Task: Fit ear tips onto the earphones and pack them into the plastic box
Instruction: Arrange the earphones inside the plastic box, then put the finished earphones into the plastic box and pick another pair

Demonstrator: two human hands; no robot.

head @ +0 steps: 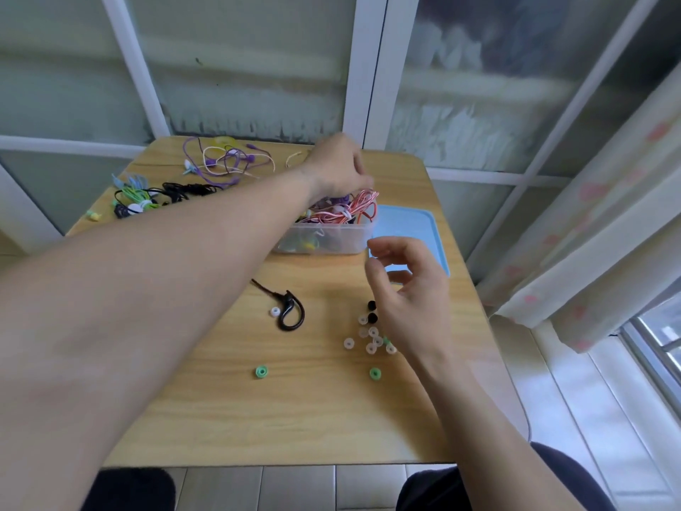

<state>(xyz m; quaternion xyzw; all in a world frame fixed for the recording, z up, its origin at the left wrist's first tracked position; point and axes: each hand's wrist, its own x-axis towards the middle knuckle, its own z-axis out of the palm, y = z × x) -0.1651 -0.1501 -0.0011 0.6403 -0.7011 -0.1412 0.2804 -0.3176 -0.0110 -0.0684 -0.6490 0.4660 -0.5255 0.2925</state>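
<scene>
My left hand (339, 164) reaches across into the clear plastic box (331, 241), fingers bent down onto the earphones piled inside; its fingertips are hidden among the cables. A red-and-white earphone bundle (355, 212) lies on top of that pile. My right hand (412, 300) hovers above a cluster of clear ear tips (370, 341), fingers loosely curled and holding nothing. A black ear-hook earphone (291, 311) with a white tip lies on the table in front of the box. Two black ear tips (372, 312) sit by the cluster.
Two green ear tips (261, 371) (374, 373) lie nearer me on the wooden table (228, 418). The blue lid (412, 223) lies right of the box. Purple earphones (228, 160) and black and green ones (147, 197) are at the far left. A window and curtain (589, 201) border the table.
</scene>
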